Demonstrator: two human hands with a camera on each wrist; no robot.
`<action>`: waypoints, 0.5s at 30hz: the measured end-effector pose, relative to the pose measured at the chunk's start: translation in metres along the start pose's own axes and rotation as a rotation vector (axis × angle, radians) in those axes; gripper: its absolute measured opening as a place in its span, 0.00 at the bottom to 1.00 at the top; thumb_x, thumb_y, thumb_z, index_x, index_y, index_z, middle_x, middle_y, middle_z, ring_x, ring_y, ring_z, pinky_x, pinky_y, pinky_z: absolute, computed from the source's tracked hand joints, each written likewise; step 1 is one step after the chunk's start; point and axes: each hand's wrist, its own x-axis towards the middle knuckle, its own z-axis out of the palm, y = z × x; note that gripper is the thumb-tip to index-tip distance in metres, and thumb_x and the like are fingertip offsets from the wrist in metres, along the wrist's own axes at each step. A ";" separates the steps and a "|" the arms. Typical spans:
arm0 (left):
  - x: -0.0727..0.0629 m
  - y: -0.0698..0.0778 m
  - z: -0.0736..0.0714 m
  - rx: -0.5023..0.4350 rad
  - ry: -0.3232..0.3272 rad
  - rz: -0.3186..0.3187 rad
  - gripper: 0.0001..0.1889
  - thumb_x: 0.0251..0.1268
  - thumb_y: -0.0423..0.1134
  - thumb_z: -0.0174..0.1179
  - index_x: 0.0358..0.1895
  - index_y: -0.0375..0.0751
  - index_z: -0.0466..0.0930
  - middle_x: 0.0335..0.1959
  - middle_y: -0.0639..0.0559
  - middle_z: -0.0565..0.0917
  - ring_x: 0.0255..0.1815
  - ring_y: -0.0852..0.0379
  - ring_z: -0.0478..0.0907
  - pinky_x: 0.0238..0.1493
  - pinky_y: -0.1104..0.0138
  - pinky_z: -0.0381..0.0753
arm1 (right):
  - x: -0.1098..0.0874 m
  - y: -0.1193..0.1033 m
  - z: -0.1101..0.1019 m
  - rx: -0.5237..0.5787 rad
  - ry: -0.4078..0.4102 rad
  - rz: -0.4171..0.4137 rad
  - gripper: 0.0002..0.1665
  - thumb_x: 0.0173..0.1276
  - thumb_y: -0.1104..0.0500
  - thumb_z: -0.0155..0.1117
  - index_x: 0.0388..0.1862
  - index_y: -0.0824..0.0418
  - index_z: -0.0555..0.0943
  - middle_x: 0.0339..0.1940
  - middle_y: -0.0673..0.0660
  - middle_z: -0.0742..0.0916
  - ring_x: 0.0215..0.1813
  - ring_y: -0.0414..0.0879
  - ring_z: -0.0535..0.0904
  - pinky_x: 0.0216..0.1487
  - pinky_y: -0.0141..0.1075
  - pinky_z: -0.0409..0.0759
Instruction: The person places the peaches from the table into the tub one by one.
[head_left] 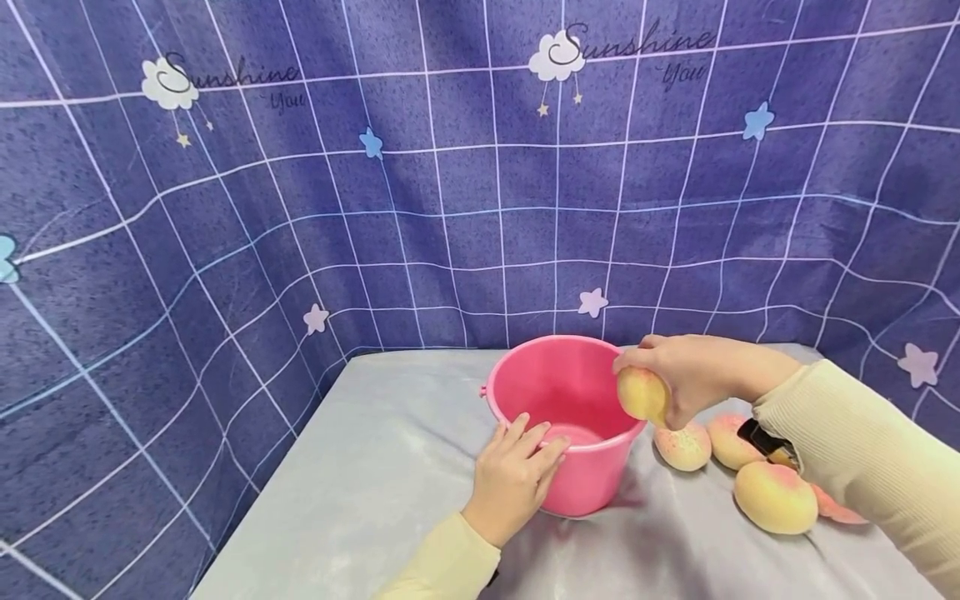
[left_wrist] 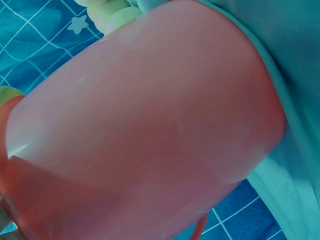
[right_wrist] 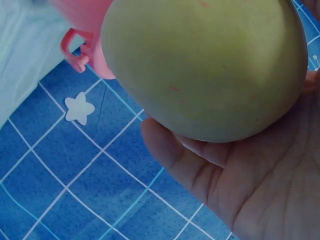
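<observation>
Right hand [head_left: 692,377]: fingers curled round a smooth, yellow, peach-shaped fruit with a red blush [head_left: 642,395], with the palm behind it. We find this fruit at the right side of a round, glossy pink plastic bucket [head_left: 581,483], up at rim height. From above, the fruit overlaps the bucket's rim; whether the two touch we cannot tell.

Left hand [head_left: 514,479]: fingers bent over the bucket's near rim, gripping it. A sound brace, in our judgement, since a light pail could tip if the fruit or knuckles knocked its right edge.

For good handling we would bring the fruit well inside the rim before loosening the fingers, lower it toward the bucket's floor instead of dropping it, and hold the brace until the right hand is clear.

Farther out, right of the bucket: a loose cluster of yellow and pinkish peach-shaped fruits [head_left: 776,498], the nearest just beside its wall. The cream ribbed sleeve [head_left: 862,458] passes above them; we would carry that forearm high so none gets nudged.

Under the bucket, a pale grey cloth [head_left: 375,475]. Beyond it, a dark blue curtain with white grid lines and stars [head_left: 457,217].
</observation>
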 end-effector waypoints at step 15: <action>-0.001 -0.001 0.000 -0.013 0.031 -0.008 0.19 0.75 0.45 0.43 0.39 0.52 0.88 0.39 0.49 0.86 0.43 0.45 0.84 0.41 0.48 0.81 | 0.025 -0.021 -0.005 -0.069 -0.057 -0.009 0.39 0.31 0.63 0.75 0.50 0.55 0.76 0.35 0.51 0.76 0.31 0.43 0.75 0.31 0.38 0.77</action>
